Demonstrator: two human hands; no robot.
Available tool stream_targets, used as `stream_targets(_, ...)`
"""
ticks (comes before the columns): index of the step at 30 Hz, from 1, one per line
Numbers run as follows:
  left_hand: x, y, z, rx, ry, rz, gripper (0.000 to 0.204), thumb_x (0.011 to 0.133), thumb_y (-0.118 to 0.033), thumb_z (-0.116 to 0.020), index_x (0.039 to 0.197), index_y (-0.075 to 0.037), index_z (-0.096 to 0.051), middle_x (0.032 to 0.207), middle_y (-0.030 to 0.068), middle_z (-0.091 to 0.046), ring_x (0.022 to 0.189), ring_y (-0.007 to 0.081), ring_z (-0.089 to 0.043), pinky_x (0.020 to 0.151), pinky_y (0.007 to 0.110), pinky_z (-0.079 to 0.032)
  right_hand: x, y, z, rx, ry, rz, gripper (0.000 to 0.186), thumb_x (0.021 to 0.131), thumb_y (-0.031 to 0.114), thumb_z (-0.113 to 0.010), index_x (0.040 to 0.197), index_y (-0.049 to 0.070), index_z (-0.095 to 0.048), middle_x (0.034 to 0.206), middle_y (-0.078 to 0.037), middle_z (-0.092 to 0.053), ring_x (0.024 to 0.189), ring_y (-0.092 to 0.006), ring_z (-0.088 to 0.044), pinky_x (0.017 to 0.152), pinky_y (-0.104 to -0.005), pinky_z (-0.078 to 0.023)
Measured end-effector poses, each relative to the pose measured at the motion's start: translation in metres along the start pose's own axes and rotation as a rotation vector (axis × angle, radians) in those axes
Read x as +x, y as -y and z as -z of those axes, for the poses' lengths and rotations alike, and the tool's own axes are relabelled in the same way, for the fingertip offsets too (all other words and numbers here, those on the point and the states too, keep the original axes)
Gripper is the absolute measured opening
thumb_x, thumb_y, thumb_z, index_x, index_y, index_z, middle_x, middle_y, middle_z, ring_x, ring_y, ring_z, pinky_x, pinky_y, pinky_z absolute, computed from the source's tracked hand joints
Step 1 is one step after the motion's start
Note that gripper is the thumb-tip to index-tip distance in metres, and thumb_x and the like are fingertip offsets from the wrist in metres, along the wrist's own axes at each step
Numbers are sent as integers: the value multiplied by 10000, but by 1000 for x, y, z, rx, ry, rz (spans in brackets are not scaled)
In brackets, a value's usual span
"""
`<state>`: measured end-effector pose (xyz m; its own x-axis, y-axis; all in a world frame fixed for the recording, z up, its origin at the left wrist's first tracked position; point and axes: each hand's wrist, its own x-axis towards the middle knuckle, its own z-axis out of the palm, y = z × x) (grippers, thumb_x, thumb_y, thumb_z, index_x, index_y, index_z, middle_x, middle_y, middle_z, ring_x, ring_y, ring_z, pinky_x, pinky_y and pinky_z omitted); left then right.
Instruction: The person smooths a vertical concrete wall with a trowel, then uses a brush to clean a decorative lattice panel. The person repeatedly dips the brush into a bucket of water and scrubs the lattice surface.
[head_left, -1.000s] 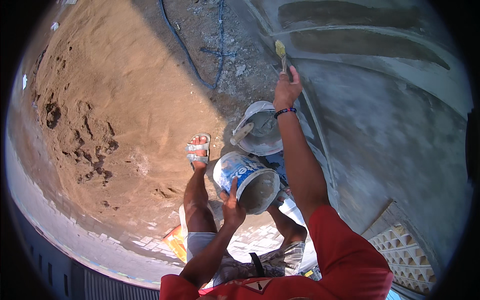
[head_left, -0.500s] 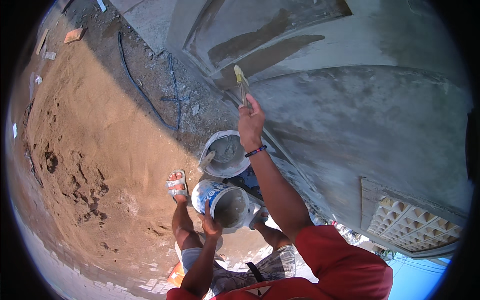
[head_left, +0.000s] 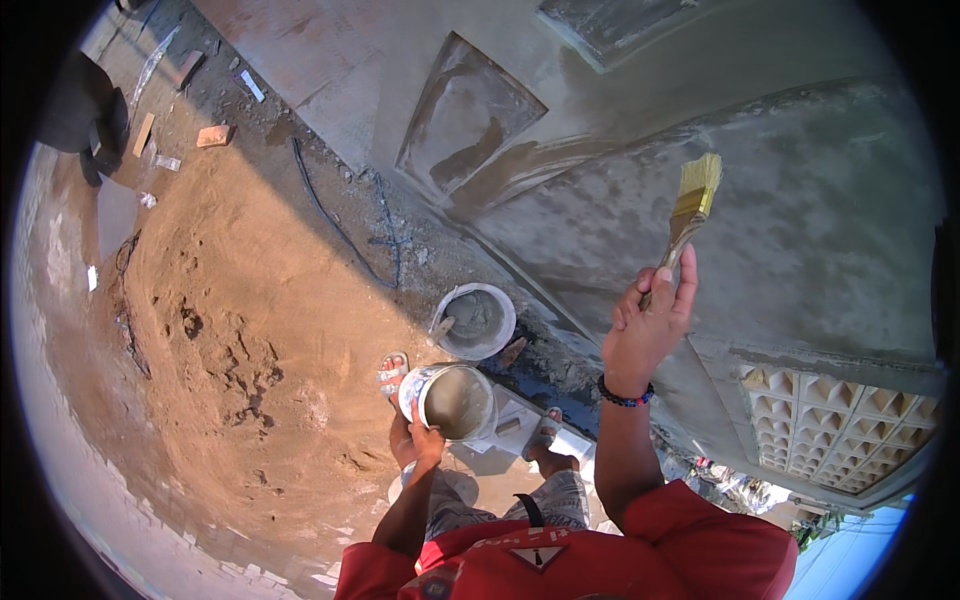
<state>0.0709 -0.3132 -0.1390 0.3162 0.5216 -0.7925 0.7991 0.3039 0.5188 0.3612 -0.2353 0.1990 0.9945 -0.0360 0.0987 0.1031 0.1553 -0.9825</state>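
Note:
A flat paintbrush (head_left: 692, 205) with pale bristles and a yellow band is gripped by its handle in my right hand (head_left: 650, 322), bristles up, in front of the grey plastered wall (head_left: 790, 240). Near my legs my left hand (head_left: 424, 438) grips the near left side of a white bucket (head_left: 490, 412) that holds murky grey-brown liquid. Just beyond it stands a second bucket (head_left: 512, 325) with grey mortar inside and a tool handle (head_left: 440, 331) leaning over its left rim. A recessed panel (head_left: 440, 120) in the wall has dark wet patches.
A large sand heap (head_left: 250, 310) spreads on the left, with a brick (head_left: 214, 136) beyond it. A dark hose (head_left: 330, 222) lies along the wall's foot. A patterned vent block grille (head_left: 830, 425) is at the right. Several scraps lie at the far left.
My right hand with the brush has moved right, away from the panel's lower edge, and the bristles now point up. My left hand still grips the bucket. The view has shifted.

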Motion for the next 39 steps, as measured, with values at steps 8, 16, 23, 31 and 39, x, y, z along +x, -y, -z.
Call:
stream_targets(8, 12, 12, 34, -440, 3, -55, 848, 780, 134, -459, 1488, -258, -206, 1189, 201, -545, 907, 291, -620, 829, 361, -530, 16, -172, 5, -516, 425, -268, 387, 892, 80, -563, 1274, 35, -528, 678, 44, -498, 515, -36, -399, 470, -217, -346)
stream_targets(16, 11, -15, 93, -561, 7, -162, 850, 774, 171, -370, 1496, -227, -162, 1327, 159, -469, 1078, 308, -564, 604, 370, -606, 37, -115, 27, -294, 32, -177, 358, 893, 74, -553, 1249, 31, -552, 729, 26, -523, 600, -60, -444, 532, -221, -368)
stream_targets(23, 17, -14, 123, -481, 62, -210, 821, 763, 153, -379, 1486, -189, -193, 1297, 150, -493, 1054, 277, -570, 698, 359, -530, 17, -156, 25, -523, 329, -129, 373, 886, 73, -562, 1257, 37, -561, 725, 41, -507, 600, -52, -407, 524, -240, -358)
stream_targets(31, 7, -51, 143, -372, 243, -264, 579, 869, 11, -493, 1368, -221, -314, 996, 141, -616, 607, 244, -657, 368, 326, -547, 39, -79, 137, -159, -321, -228, 320, 907, 72, -554, 1225, 41, -563, 722, 23, -506, 593, -56, -424, 539, -232, -368)
stream_targets(39, -24, -114, 132, -167, 406, -174, 490, 890, -81, -556, 1310, -209, -339, 1021, 159, -596, 617, 264, -656, 363, 350, -554, -93, -26, 357, -498, -541, -480, 369, 843, 84, -601, 1195, 29, -503, 763, -23, -546, 636, -98, -503, 566, -276, -417)
